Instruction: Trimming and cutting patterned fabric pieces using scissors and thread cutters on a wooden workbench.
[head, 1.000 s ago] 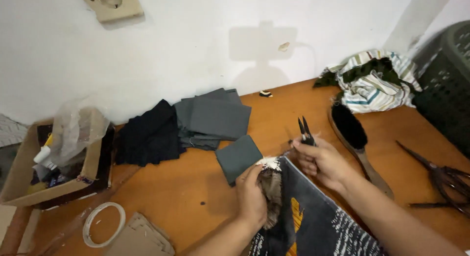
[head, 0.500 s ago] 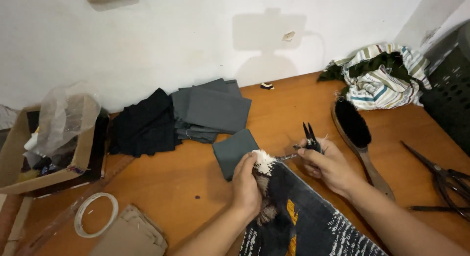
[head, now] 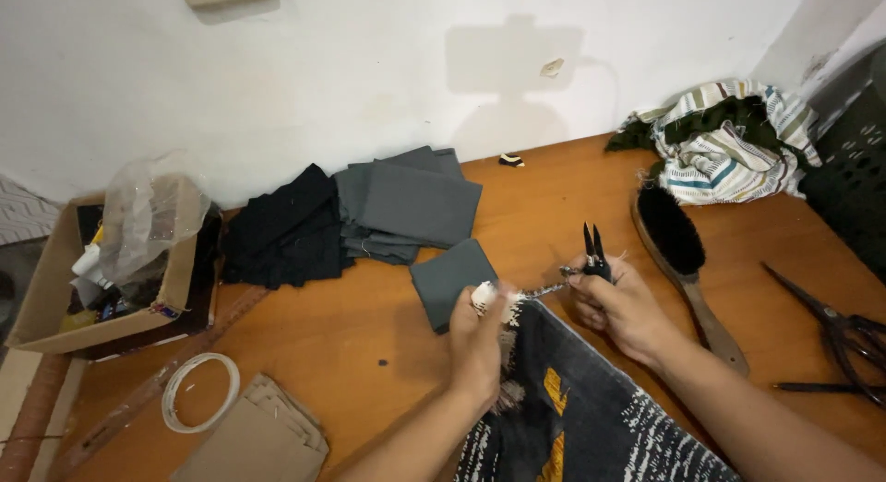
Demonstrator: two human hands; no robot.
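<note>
So compared with half a second back, we've got our left hand [head: 478,339] a bit higher on the dark patterned cloth [head: 572,417], its grip clamped on the frayed white top edge. Our right hand [head: 620,302] has barely shifted: its grip is closed around the small black snips [head: 593,251], tips pointing up toward the wall, and a thin thread runs taut between the two hands. A second ago both hands sat lower and closer together, and the cloth was bunched more under the left one. Our head has tipped a little too, so the wall plate at the top is almost out of view.

The cloth hangs off the near edge of the wooden surface [head: 369,325], between our forearms, with yellow marks down its middle.

Around it: a small grey fabric square [head: 448,277] lies just beside our left hand, partly behind it. Further back there's a stack of grey pieces [head: 411,205] touching a pile of black fabric [head: 281,228]. A black-bristled brush with a wooden handle [head: 683,261] sits right next to our right hand, pretty much the only thing crowding that side. Big dark scissors [head: 835,330] lie well apart at the right edge. A striped bundle of cloth [head: 729,145] is at the back right. On the left, a cardboard box [head: 55,288] with a plastic bag in it, a tape roll [head: 198,404] and some cardboard sheets [head: 258,436].
</note>
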